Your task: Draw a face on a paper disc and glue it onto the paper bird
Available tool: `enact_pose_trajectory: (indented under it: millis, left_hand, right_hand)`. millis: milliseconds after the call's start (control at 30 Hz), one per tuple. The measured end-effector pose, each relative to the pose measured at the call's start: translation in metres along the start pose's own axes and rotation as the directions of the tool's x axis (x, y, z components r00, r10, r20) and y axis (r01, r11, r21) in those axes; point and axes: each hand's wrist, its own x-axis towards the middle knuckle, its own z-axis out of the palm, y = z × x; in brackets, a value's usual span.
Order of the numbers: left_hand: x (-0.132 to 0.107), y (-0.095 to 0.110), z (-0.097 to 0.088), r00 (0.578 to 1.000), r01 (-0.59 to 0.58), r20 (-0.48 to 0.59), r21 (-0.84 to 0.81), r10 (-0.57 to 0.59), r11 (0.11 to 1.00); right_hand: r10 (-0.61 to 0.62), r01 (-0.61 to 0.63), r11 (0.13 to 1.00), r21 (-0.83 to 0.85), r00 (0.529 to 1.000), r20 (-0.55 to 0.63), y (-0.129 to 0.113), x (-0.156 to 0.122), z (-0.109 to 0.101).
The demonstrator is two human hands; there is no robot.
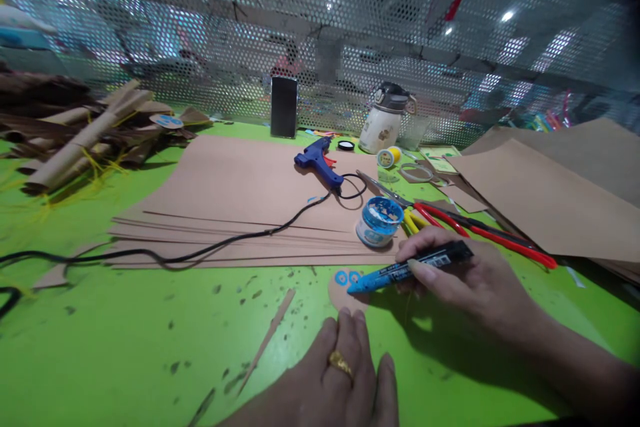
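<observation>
My right hand (465,287) grips a blue marker (379,278) with a black end, held at a slant. Its tip touches, or is just above, a small round piece of brown paper (338,297) on the green table. Two blue rings are drawn on the upper part of that disc. My left hand (335,383), with a gold ring on one finger, lies with its fingers stretched out, fingertips on the disc's near edge. Just beyond the marker stands an open jar of blue paint (376,232).
A blue glue gun (319,163) lies on stacked brown paper (225,180), its black cord (200,255) running left. Red-handled scissors (500,237) lie right. Behind are a phone (283,107), a bottle (381,123) and yellow thread (389,157). Rolled paper (85,140) is piled left.
</observation>
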Motion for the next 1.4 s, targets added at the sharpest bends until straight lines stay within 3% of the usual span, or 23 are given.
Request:
enact_pose_trajectory:
  millis: [967, 1067, 1200, 1300, 1400]
  left_hand:
    - [0.001, -0.001, 0.0, 1.0, 0.0, 0.004, 0.017, 0.0, 1.0]
    - [0.001, 0.001, -0.001, 1.0, -0.004, 0.016, 0.012, 0.004, 1.0]
    - [0.001, 0.004, -0.002, 0.998, 0.025, 0.063, -0.029, -0.023, 0.999]
    - [0.001, 0.002, -0.004, 0.997, 0.006, 0.071, -0.089, 0.001, 0.996]
    - [0.003, 0.0, -0.009, 0.998, -0.017, 0.058, -0.131, 0.025, 0.991]
  right_hand:
    - [-0.015, 0.016, 1.0, 0.025, 0.998, -0.053, 0.003, -0.001, -0.003]
    - [-0.042, 0.069, 0.984, 0.165, 0.986, -0.161, 0.0, -0.001, -0.009]
    - [-0.034, 0.197, 0.896, 0.398, 0.924, -0.381, -0.011, 0.007, -0.018]
    - [-0.013, 0.224, 0.889, 0.4, 0.884, -0.467, -0.016, 0.018, -0.024]
    - [-0.018, 0.16, 0.952, 0.262, 0.881, -0.472, -0.015, 0.032, -0.032]
